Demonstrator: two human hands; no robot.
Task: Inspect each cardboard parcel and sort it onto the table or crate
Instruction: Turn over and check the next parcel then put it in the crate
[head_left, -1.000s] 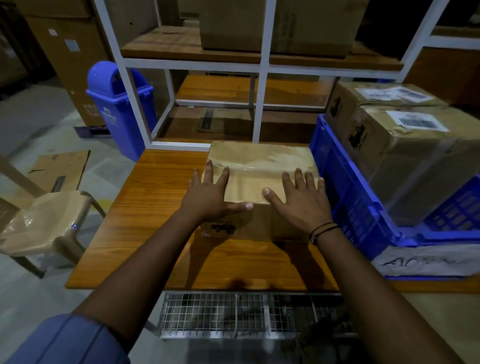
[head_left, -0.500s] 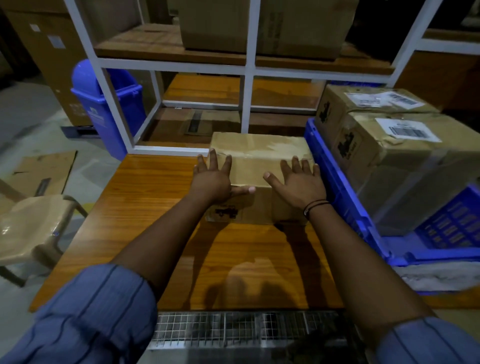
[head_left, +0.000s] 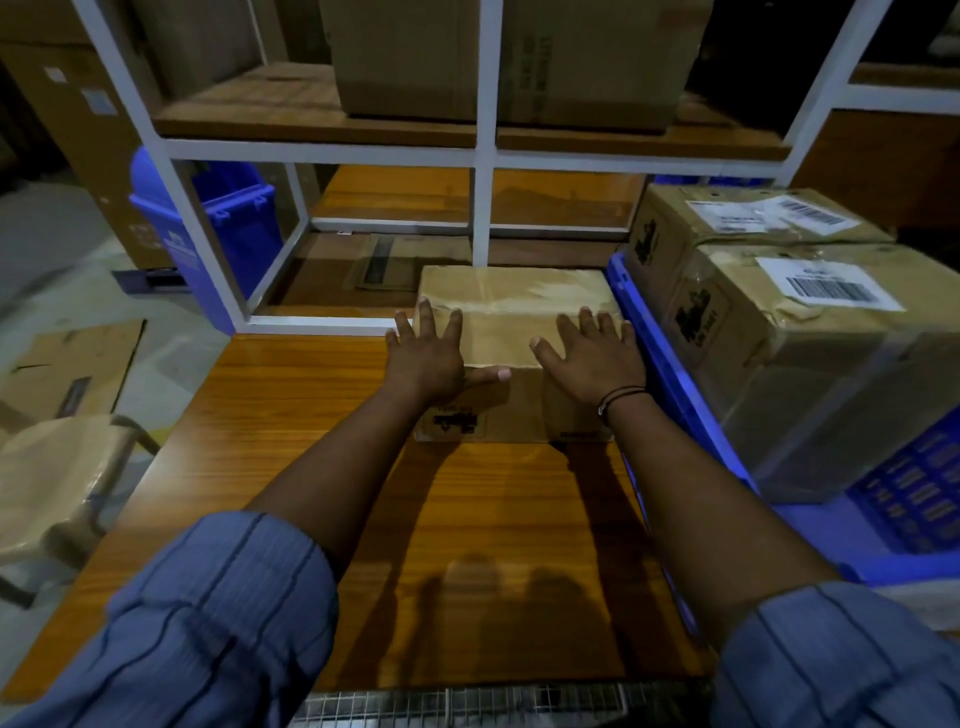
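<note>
Item: I log one taped parcel (head_left: 511, 332) on the table's (head_left: 311, 415) far edge under flat, spread left hand (head_left: 426, 358) and right hand (head_left: 597, 358), two labelled parcels (head_left: 810, 332) in the right crate (head_left: 670, 374); further sorting unseen.

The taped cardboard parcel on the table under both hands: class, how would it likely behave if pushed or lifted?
The parcel sits low and wide, so it probably slides on the smooth table rather than tipping. Its glossy taped top may feel slippery. Weight cannot be judged.
</note>
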